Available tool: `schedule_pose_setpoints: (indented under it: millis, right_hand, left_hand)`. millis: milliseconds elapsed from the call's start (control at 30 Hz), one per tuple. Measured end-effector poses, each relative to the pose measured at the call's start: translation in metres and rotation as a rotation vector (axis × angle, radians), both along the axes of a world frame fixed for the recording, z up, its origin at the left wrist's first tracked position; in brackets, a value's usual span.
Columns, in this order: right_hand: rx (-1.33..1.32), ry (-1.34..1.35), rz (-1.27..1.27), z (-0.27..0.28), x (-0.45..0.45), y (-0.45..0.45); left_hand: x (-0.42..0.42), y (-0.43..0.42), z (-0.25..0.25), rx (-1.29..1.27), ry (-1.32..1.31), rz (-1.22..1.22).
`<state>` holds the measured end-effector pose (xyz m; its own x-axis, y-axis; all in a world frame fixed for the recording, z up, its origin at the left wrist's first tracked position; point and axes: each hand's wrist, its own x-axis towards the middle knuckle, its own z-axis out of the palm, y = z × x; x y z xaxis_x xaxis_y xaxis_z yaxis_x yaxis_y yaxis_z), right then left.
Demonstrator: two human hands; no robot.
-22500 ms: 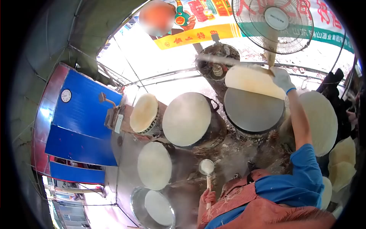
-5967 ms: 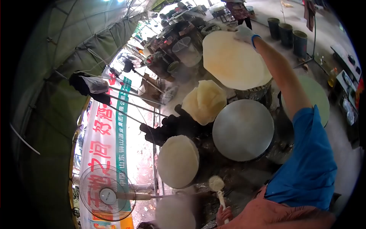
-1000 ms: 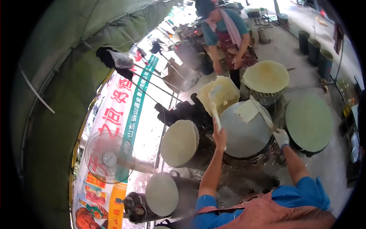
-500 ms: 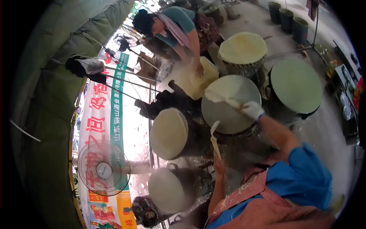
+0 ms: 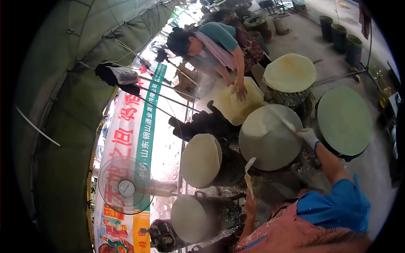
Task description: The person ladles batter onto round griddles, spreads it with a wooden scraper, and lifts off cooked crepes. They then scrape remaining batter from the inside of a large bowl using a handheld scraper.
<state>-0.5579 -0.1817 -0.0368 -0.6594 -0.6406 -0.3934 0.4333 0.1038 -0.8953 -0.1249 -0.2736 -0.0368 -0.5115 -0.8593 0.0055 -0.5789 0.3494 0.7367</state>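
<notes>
Our gloved right hand has moved from over the griddle to its rim, fingers closed on the scraper.
Our left hand clamps the ladle. Pale batter lies on the griddle; a tilted scraper could, we think, spread it unevenly.

Middle griddle: pale batter on far-left part. Far stand: yellowish flatbread. Right griddle: pale round sheet across top. Floor, far right: three buckets.
</notes>
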Motion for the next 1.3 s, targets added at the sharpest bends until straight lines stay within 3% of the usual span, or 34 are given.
schedule_pose_setpoints:
  millis: [67, 100, 133, 200, 233, 267, 333, 367, 467, 567, 667, 767, 800, 833, 867, 900, 967, 1067, 1167, 1267, 1300]
  right_hand:
    - [-0.112, 0.253, 0.055, -0.064, 0.014, -0.028]
    - [0.097, 0.284, 0.308, -0.030, 0.022, -0.024]
    - [-0.032, 0.256, 0.398, -0.052, 0.009, -0.020]
    - [0.144, 0.012, 0.369, 0.025, -0.005, 0.003]
    - [0.023, 0.007, 0.349, 0.055, -0.018, 0.010]
    - [0.055, 0.002, 0.247, -0.001, -0.054, -0.003]
    - [0.167, -0.023, 0.149, 0.015, -0.063, -0.026]
    - [0.175, 0.057, 0.318, 0.026, -0.052, -0.029]
    - [-0.021, 0.216, 0.611, -0.039, -0.046, -0.029]
    - [0.093, 0.138, 0.549, 0.008, -0.071, -0.013]
    - [0.223, -0.107, 0.337, 0.015, -0.110, -0.057]
    - [-0.047, 0.435, 0.762, -0.070, -0.099, -0.081]
    - [0.165, 0.144, 0.698, -0.073, -0.086, -0.076]
    - [0.181, 0.180, 0.755, -0.061, -0.079, -0.064]
    - [0.196, 0.215, 0.815, -0.030, -0.078, -0.046]
    - [0.314, -0.019, 0.791, 0.049, -0.074, -0.032]
    - [0.104, 0.102, 0.725, -0.002, -0.111, -0.054]
    - [0.173, 0.086, 0.473, 0.015, -0.114, -0.106]
    - [0.339, 0.145, 0.822, 0.037, -0.087, -0.102]
    - [0.190, -0.025, 0.952, -0.030, -0.100, -0.061]
    - [0.216, 0.107, 0.979, -0.033, -0.107, -0.057]
  left_hand:
    - [-0.008, 0.003, 0.006, -0.004, 0.024, 0.001]
    - [-0.009, 0.004, 0.004, -0.031, 0.058, -0.010]
    - [-0.010, 0.006, 0.002, -0.058, 0.092, -0.019]
    - [0.002, 0.024, 0.005, -0.016, 0.033, 0.036]
    - [0.005, 0.029, 0.009, -0.004, 0.005, 0.063]
    - [0.003, 0.032, 0.014, 0.030, 0.005, 0.122]
    - [0.006, 0.054, 0.018, 0.128, -0.014, 0.243]
    - [0.009, 0.060, 0.013, 0.180, 0.000, 0.276]
    - [0.010, 0.069, 0.006, 0.314, 0.050, 0.371]
    - [0.003, 0.085, 0.017, 0.313, 0.013, 0.446]
    - [-0.001, 0.101, 0.031, 0.275, -0.078, 0.492]
    - [-0.015, 0.106, 0.053, 0.417, -0.072, 0.598]
    - [-0.020, 0.105, 0.065, 0.506, -0.034, 0.659]
    - [-0.023, 0.107, 0.067, 0.540, 0.009, 0.682]
    - [-0.025, 0.109, 0.069, 0.573, 0.051, 0.706]
    - [-0.021, 0.112, 0.066, 0.543, 0.083, 0.691]
    - [-0.013, 0.115, 0.060, 0.427, 0.064, 0.647]
    - [0.005, 0.122, 0.040, 0.207, -0.038, 0.540]
    - [0.024, 0.131, 0.021, 0.083, -0.036, 0.485]
    - [0.005, 0.135, 0.047, 0.265, -0.047, 0.613]
    - [-0.003, 0.132, 0.067, 0.363, -0.036, 0.664]
